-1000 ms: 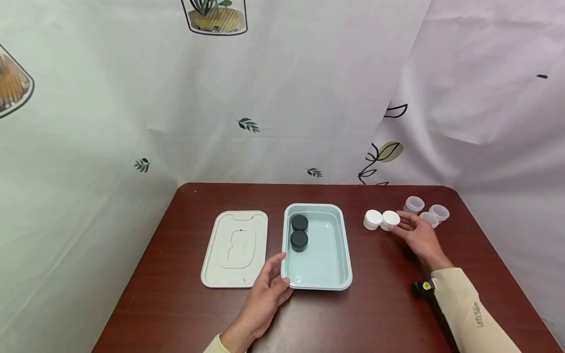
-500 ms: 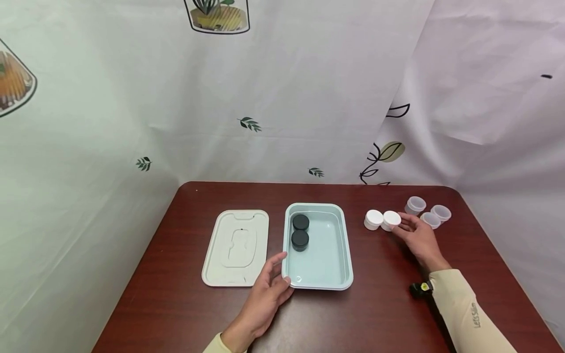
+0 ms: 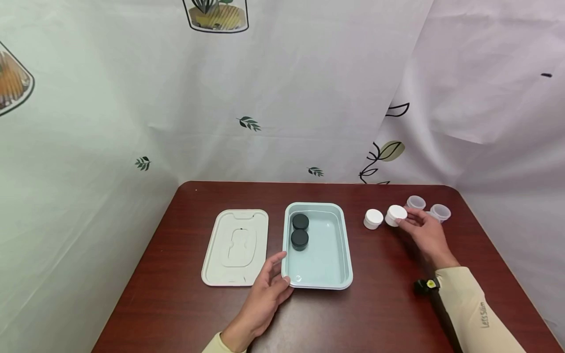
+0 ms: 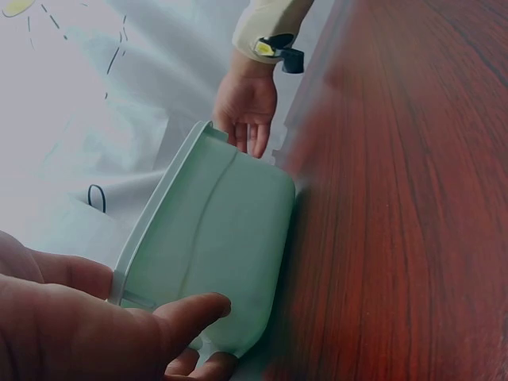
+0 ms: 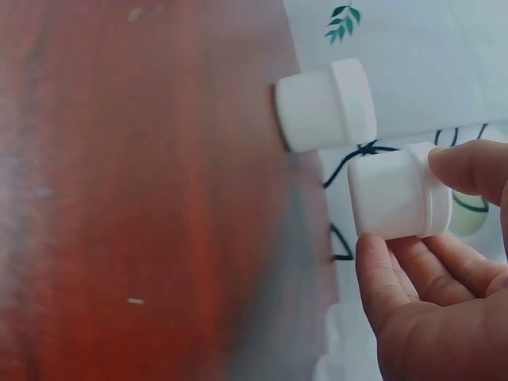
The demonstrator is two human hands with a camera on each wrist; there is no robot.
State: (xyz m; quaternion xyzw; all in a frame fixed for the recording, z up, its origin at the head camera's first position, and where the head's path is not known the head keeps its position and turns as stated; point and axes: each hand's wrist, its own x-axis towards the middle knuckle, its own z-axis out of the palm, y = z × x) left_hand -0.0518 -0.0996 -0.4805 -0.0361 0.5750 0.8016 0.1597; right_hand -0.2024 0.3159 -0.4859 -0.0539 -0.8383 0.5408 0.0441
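Note:
My right hand (image 3: 429,238) pinches a small white lidded jar (image 3: 395,215) between thumb and fingers. In the right wrist view this held jar (image 5: 389,196) is clear of the table, its lid toward the thumb. A second white jar (image 3: 373,219) stands on the table just left of it. My left hand (image 3: 265,296) grips the near left corner of a light blue plastic container (image 3: 328,245). In the left wrist view the thumb (image 4: 198,311) presses on the container's outer wall (image 4: 230,230). Two black-lidded jars (image 3: 300,222) stand inside along its left side.
A white rectangular lid (image 3: 236,274) lies flat left of the container. Several translucent cups (image 3: 416,202) stand behind my right hand, one mostly hidden by it. The dark red table (image 3: 326,323) ends at a patterned white cloth (image 3: 282,98) behind.
My right hand has lifted the white jar off the table and moved it slightly right, away from the other white jar. The left hand and the container have stayed in place.

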